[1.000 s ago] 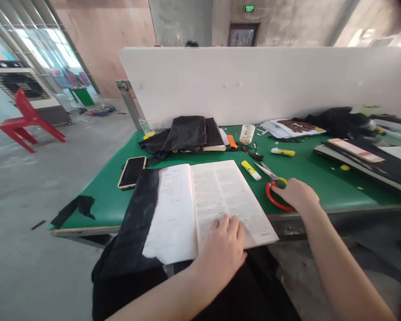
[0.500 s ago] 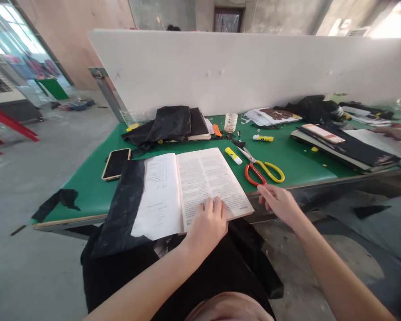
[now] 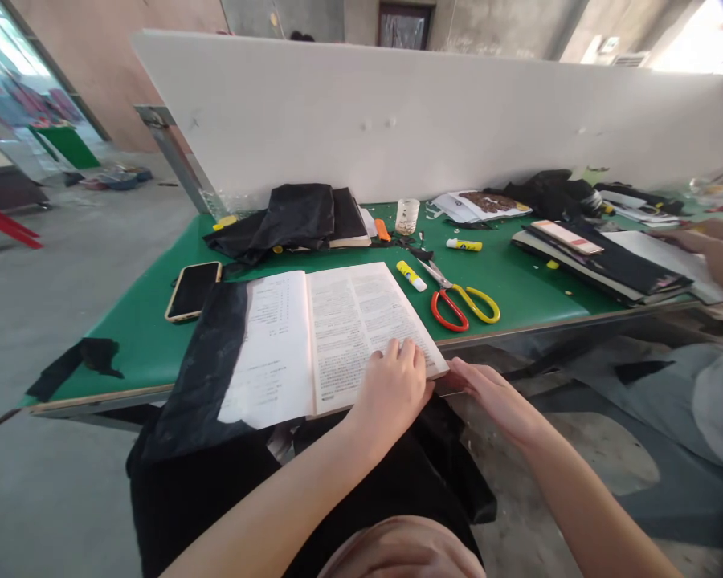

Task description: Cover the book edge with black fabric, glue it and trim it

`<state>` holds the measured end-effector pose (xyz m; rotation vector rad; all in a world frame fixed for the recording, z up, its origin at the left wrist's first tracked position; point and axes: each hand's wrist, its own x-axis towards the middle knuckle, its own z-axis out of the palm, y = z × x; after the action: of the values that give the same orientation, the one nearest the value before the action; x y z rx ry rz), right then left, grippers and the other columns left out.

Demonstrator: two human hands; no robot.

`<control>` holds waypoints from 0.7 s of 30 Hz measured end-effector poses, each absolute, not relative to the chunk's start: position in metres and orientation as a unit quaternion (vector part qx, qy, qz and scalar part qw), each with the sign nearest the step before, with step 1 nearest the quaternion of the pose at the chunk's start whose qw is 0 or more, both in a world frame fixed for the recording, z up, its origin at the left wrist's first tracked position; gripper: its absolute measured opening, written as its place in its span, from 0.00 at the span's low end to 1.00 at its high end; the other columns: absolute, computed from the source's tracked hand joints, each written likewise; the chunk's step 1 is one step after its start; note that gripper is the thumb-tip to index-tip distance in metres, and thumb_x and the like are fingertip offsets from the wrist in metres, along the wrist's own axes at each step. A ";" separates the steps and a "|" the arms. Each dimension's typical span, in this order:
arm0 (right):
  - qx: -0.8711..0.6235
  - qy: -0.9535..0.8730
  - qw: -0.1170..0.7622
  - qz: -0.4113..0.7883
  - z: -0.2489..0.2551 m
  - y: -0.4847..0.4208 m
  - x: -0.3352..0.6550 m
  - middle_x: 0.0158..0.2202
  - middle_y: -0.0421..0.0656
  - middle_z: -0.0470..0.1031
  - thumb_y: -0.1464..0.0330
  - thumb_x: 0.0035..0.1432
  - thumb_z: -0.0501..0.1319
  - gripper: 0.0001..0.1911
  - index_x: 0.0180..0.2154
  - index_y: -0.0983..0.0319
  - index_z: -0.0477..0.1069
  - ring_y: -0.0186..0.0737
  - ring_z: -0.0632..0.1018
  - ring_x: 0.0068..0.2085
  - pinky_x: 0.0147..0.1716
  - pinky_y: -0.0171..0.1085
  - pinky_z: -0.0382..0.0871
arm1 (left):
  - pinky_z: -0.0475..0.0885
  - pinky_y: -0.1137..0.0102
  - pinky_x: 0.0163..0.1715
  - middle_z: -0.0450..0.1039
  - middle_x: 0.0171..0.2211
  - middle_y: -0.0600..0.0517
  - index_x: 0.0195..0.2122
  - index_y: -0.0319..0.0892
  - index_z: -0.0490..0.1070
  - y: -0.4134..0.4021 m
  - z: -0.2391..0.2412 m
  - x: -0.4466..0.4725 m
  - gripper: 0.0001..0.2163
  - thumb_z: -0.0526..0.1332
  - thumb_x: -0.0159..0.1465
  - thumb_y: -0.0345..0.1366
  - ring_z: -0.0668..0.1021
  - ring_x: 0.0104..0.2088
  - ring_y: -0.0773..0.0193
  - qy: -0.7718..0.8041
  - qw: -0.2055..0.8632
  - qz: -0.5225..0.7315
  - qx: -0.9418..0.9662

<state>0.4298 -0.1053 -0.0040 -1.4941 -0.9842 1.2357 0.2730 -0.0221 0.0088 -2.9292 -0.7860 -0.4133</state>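
Observation:
An open book (image 3: pixel 343 345) with printed pages lies over the table's front edge, a black cover sheet (image 3: pixel 202 361) under its left side. My left hand (image 3: pixel 394 373) is closed on the lower right part of the book, fingers on the page and thumb at the bottom edge. At the book's right corner, my right hand (image 3: pixel 482 393) touches the edge with its fingers close together, the tips partly hidden. Scissors (image 3: pixel 458 301) with one red and one yellow handle lie just beyond my right hand. A yellow glue stick (image 3: pixel 410 275) rests beside the book.
A phone (image 3: pixel 194 291) lies left of the book on the green table (image 3: pixel 138 329). Black cloth (image 3: pixel 298 217), a clear cup (image 3: pixel 406 217) and a second glue stick (image 3: pixel 463 245) are farther back. Another person's hand (image 3: pixel 720 249) is at the right, by black-covered books (image 3: pixel 620 265).
My right hand has moved from beside the scissors down to the book's corner. My left hand has shifted right along the page. The whole view has shifted slightly.

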 end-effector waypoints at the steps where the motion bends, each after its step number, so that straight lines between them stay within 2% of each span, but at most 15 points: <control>1: -0.614 -0.422 0.450 0.492 -0.002 -0.105 0.430 0.47 0.44 0.76 0.51 0.62 0.51 0.26 0.48 0.62 0.74 0.48 0.72 0.51 0.55 0.45 0.59 | 0.69 0.65 0.27 0.66 0.38 0.44 0.44 0.35 0.67 -0.022 0.009 0.275 0.13 0.55 0.63 0.40 0.70 0.39 0.54 -0.253 0.044 -0.134 -0.957; 5: -0.649 -0.495 0.380 0.436 0.005 -0.102 0.430 0.45 0.43 0.76 0.51 0.62 0.48 0.27 0.47 0.61 0.74 0.52 0.72 0.49 0.54 0.48 0.59 | 0.67 0.68 0.21 0.66 0.33 0.43 0.40 0.33 0.69 -0.021 0.004 0.283 0.10 0.54 0.63 0.34 0.71 0.35 0.54 -0.226 0.073 -0.116 -0.964; 10: -0.653 -0.519 0.360 0.418 0.012 -0.098 0.429 0.46 0.41 0.76 0.49 0.61 0.47 0.27 0.45 0.58 0.76 0.52 0.72 0.50 0.54 0.47 0.59 | 0.67 0.68 0.21 0.68 0.31 0.43 0.39 0.33 0.69 -0.017 -0.007 0.283 0.09 0.50 0.64 0.29 0.72 0.33 0.56 -0.178 0.096 -0.113 -0.973; 17: -0.623 -0.449 0.422 0.481 0.007 -0.095 0.431 0.45 0.44 0.77 0.46 0.58 0.50 0.29 0.44 0.60 0.76 0.49 0.74 0.48 0.55 0.47 0.61 | 0.68 0.68 0.28 0.72 0.32 0.47 0.34 0.38 0.70 0.003 0.012 0.276 0.10 0.52 0.64 0.36 0.74 0.35 0.59 -0.187 -0.033 -0.124 -0.974; 21: -0.633 -0.374 0.462 0.496 -0.008 -0.094 0.434 0.44 0.46 0.77 0.45 0.56 0.52 0.29 0.42 0.60 0.77 0.48 0.75 0.47 0.51 0.46 0.65 | 0.62 0.69 0.25 0.71 0.27 0.51 0.28 0.40 0.68 0.015 0.015 0.274 0.09 0.53 0.62 0.35 0.72 0.28 0.64 -0.219 -0.089 -0.159 -0.958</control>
<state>0.4338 -0.0938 -0.0078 -1.5577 -0.9210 1.2194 0.2744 0.0151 0.0152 -3.1958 -0.7307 -0.5297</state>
